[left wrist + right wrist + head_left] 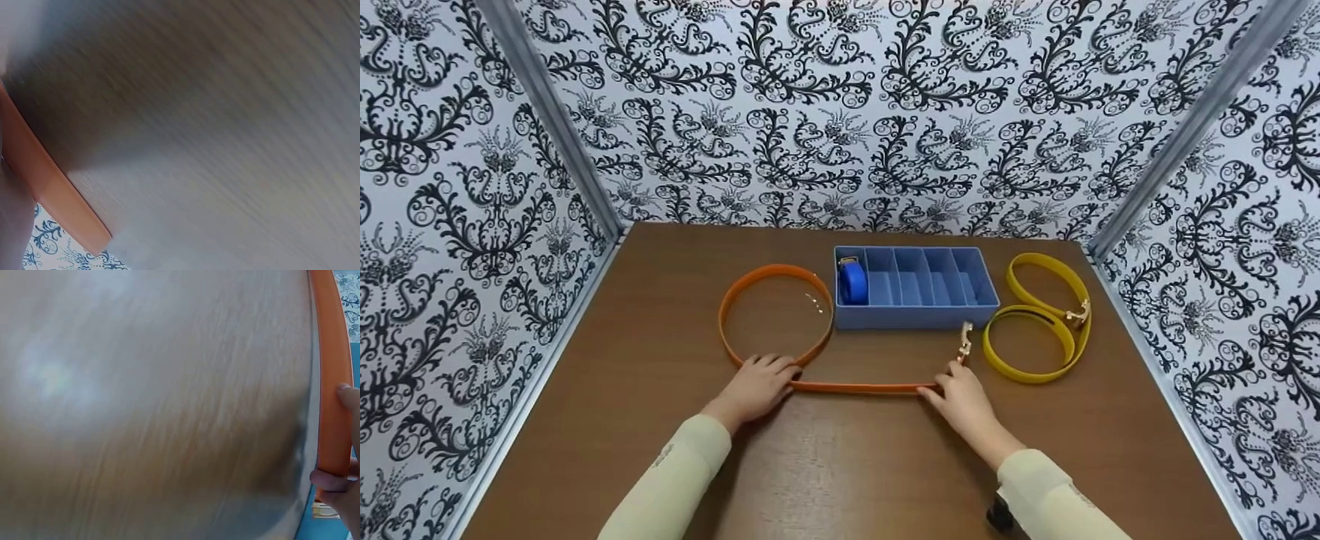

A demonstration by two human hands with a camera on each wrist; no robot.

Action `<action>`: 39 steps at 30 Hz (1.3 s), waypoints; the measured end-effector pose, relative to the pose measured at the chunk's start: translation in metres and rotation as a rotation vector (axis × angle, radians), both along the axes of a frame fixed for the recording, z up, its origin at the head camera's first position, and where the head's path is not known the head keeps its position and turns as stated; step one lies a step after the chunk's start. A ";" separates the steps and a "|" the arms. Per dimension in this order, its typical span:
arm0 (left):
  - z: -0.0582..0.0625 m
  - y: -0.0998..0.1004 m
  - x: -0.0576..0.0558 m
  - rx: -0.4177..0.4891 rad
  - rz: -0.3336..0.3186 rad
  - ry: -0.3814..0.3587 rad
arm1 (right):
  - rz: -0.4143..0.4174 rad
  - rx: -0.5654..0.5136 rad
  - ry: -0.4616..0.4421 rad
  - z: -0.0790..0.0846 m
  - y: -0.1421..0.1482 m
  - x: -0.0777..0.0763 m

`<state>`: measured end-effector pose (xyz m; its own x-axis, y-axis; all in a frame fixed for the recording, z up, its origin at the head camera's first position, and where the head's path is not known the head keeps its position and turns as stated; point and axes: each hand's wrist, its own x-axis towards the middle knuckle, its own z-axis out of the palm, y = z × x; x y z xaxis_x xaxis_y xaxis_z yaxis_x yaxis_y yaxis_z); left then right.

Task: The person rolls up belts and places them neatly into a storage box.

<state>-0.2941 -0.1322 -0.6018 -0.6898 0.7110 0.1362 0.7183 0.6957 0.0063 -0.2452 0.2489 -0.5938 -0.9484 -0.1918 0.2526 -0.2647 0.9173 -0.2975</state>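
Observation:
An orange belt [855, 388] [62, 191] [333, 360] runs straight between the two hands, its strap on edge. Beyond the left hand [761, 386] it curves into a wide loop. That hand holds the strap where the loop begins; in the left wrist view only a bit of it shows at the edge. Near the other end, the right hand [964, 401] pinches the strap between thumb and fingers, with a shiny gold-coloured buckle [964, 341] standing out just past the fingertips.
Behind the strap stands a blue-grey divided box [915, 318]. A rolled blue belt [853, 283] sits in its leftmost compartment. To the right, a yellow belt [1035, 377] with a gold-coloured buckle lies in loops on the brown table [825, 472]. Patterned walls [840, 150] enclose the back and sides.

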 end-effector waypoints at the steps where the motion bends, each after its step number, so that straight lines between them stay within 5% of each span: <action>1: 0.000 -0.001 0.000 0.002 0.001 -0.003 | 0.003 -0.002 0.007 0.002 0.002 0.002; 15: 0.007 -0.008 -0.001 0.026 -0.024 0.007 | 0.018 0.002 0.149 0.015 0.061 0.005; 29: -0.003 -0.025 -0.007 -0.016 0.050 -0.010 | -0.003 0.001 -0.022 0.020 0.122 -0.001; 39: 0.001 -0.016 -0.003 -0.030 0.104 -0.071 | -0.061 0.078 -0.062 0.025 0.124 -0.010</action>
